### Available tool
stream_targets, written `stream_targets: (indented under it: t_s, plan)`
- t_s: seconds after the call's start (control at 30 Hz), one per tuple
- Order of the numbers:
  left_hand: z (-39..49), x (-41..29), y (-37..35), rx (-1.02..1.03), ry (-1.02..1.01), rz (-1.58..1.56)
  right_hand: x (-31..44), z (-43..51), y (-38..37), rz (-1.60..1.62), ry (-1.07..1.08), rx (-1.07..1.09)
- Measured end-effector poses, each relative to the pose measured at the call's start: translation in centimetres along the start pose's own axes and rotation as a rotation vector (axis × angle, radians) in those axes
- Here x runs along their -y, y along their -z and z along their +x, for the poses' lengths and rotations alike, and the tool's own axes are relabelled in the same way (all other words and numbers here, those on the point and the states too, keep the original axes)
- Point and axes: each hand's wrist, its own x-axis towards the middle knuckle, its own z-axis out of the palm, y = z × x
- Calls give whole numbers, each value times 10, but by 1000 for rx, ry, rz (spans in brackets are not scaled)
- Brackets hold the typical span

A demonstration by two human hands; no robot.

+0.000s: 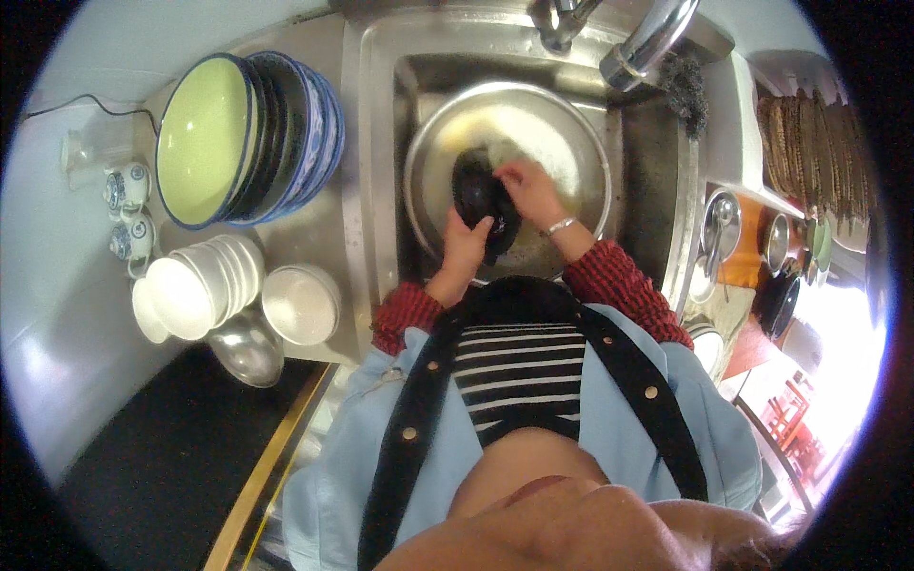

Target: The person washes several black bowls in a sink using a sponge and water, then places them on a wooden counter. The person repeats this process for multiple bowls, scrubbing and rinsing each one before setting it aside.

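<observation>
A large round metal basin (pixel 607 168) stands in the stainless steel sink (pixel 378 178). Over the basin, my left hand (pixel 465 239) grips a dark, glossy dish or bowl (pixel 477 189) by its lower left side, with the thumb on top. My right hand (pixel 528 189) is at the right edge of that dark piece, fingers bent and touching or very near it; whether they hold anything is hidden by blur. More dark material shows below and to the right of the dish, and I cannot tell whether it is a second piece. The basin's bottom looks wet and shiny.
Left of the sink stand tilted large plates (pixel 203 143), nested white bowls (pixel 189 292), a white bowl (pixel 301 303), a metal bowl (pixel 250 350) and patterned cups (pixel 132 239). A chrome faucet (pixel 646 50) overhangs the sink's upper right, beside a dark scrubber (pixel 685 93). Metal bowls (pixel 722 221) stand at right.
</observation>
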Motion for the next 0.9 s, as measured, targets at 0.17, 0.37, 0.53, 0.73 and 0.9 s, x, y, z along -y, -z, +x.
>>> stream_targets:
  t_s: [0.17, 0.37, 0.53, 0.73, 0.9]
  plan:
    - [-2, -2, -2, -17, -44, 46, 12, -3, -10, -66, 330, -46]
    - [-7, -18, -1, 138, 3, -281, -50, 26, -7, -212, 25, 144]
    - [-14, -40, 3, 86, 274, -661, -87, 0, 5, -238, -300, 339]
    - [-5, -24, 5, 98, 275, -712, -52, -34, 30, 157, -683, 341]
    - [3, -2, 3, 191, 239, -777, 6, -61, 21, 288, -201, 244]
